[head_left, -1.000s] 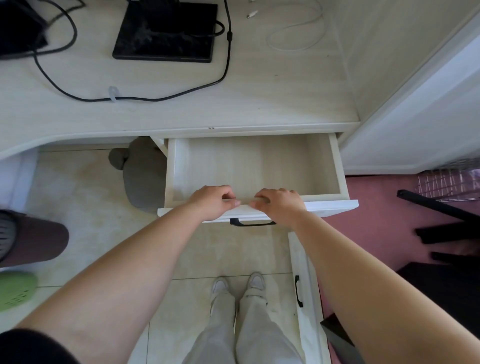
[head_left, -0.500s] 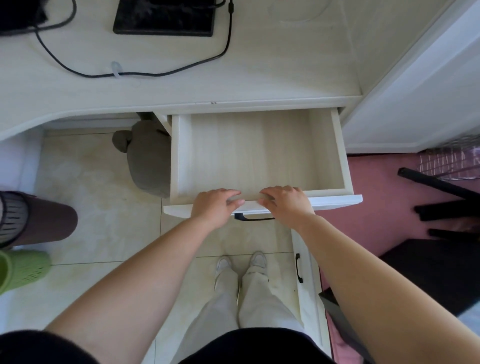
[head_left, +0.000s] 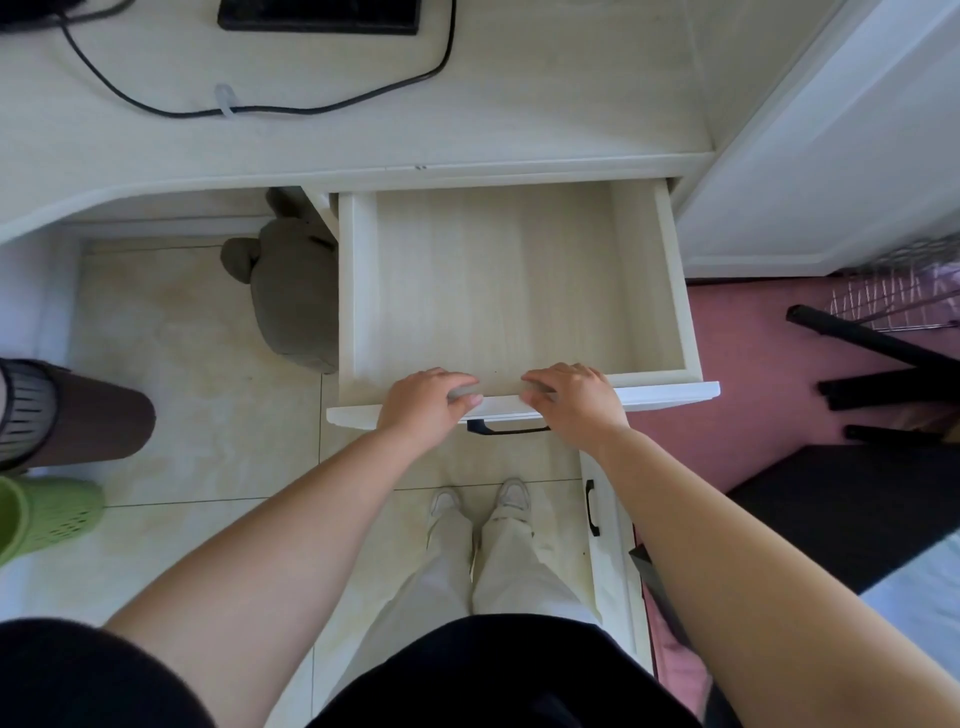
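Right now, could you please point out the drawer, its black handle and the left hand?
drawer (head_left: 498, 291), head view, bare bottom panel.
black handle (head_left: 509, 431), head view, middle of bar.
left hand (head_left: 423, 404), head view, back of hand.

Beyond the left hand (head_left: 423, 402), a pale wood-grain desk top (head_left: 519, 104) carries a looping black cable (head_left: 311, 106). Left of that hand, glossy beige floor tiles (head_left: 182, 322) lie in bright, even light. A grey padded lump (head_left: 291, 301), perhaps a stool, sits under the desk. Farther left stand a brown cylindrical bin (head_left: 93, 415) and a green perforated plastic basket (head_left: 52, 512). Right of the right hand (head_left: 574, 400) lies pink carpet (head_left: 753, 338), with black metal chair legs (head_left: 883, 353) on it and a white moulded panel (head_left: 831, 156) beyond.
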